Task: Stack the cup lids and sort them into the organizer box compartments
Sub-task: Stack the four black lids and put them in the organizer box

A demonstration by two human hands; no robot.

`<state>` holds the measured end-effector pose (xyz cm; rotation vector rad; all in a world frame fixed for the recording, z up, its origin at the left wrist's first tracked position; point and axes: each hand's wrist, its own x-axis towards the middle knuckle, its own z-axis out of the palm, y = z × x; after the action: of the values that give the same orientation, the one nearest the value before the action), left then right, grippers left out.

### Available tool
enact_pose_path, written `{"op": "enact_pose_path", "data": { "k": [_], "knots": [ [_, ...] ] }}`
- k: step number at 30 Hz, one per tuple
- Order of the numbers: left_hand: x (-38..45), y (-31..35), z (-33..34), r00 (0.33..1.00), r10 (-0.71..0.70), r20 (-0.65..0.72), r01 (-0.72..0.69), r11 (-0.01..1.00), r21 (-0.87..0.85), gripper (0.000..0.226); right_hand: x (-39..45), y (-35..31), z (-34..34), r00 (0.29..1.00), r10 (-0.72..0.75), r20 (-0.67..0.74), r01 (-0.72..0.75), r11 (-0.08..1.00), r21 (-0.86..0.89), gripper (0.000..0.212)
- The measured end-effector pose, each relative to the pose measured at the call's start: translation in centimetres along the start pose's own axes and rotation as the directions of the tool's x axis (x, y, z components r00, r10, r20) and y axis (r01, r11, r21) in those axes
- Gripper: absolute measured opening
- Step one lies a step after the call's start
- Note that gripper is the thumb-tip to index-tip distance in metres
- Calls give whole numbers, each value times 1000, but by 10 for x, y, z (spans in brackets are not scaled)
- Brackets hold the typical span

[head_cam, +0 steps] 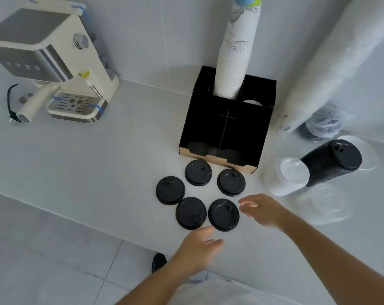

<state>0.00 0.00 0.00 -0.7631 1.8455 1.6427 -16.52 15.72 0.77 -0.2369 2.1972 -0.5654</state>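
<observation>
Five lids point(223, 214) lie flat, unstacked, at the box's point(225, 126) six o'clock; left hand point(195, 247) and right hand point(262, 209) hover loose, empty, flanking the nearest.

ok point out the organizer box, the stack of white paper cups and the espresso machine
organizer box point(227, 159), head view, front wall
stack of white paper cups point(232, 69), head view, mid stack
espresso machine point(94, 60), head view, side panel

Five black lids point(197, 194) lie on the pale grey worktop point(98, 161); black organizer box point(226, 126) holds white, blue-printed cups point(235, 62).
</observation>
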Motion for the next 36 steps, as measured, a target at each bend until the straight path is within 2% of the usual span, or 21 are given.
{"op": "enact_pose_path", "data": {
  "k": [3,4,5,7,8,10,14,17,20,23,28,31,33,36],
  "knots": [
    [5,1,4,999,-18,27,22,991,-133,23,2,2,8,999,21,-31,-19,998,52,37],
    [5,3,5,999,-35,35,41,981,-188,25,0,1,9,999,24,-32,-22,998,51,38],
    [7,4,7,998,-50,33,57,970,-237,33,1,1,11,999,25,-38,-23,998,53,39],
    [11,4,12,995,-97,39,104,939,-327,68,3,-1,14,998,37,-52,-33,996,78,40],
    [9,8,13,995,-98,35,104,927,-361,67,3,-4,14,997,48,-54,-43,995,91,40],
    [8,11,17,997,-70,13,70,910,-409,48,5,-5,16,997,58,-46,-53,994,97,39],
    [9,14,23,994,-103,-34,74,877,-475,92,6,-7,20,998,40,-42,-36,995,97,33],
    [11,13,24,992,-118,-54,71,840,-538,90,7,-7,20,998,29,-61,-24,995,92,28],
    [10,12,25,991,-96,-91,36,857,-513,84,2,-10,19,997,40,-72,-37,998,44,26],
    [4,12,26,983,-48,-175,-44,873,-485,76,-2,-13,19,994,67,-84,-62,996,65,28],
    [-6,13,7,941,-2,-338,-154,888,-434,66,-16,-29,19,993,84,-83,-67,979,195,32],
    [-4,15,-15,915,46,-401,-212,900,-382,53,-20,-45,21,993,72,-89,-40,949,314,25],
    [-1,18,-29,897,61,-437,-235,905,-355,47,-21,-56,23,995,79,-58,-50,918,393,17],
    [1,25,-53,893,66,-444,-219,928,-303,47,-18,-72,26,999,46,30,-54,900,432,22]
  ]
}}
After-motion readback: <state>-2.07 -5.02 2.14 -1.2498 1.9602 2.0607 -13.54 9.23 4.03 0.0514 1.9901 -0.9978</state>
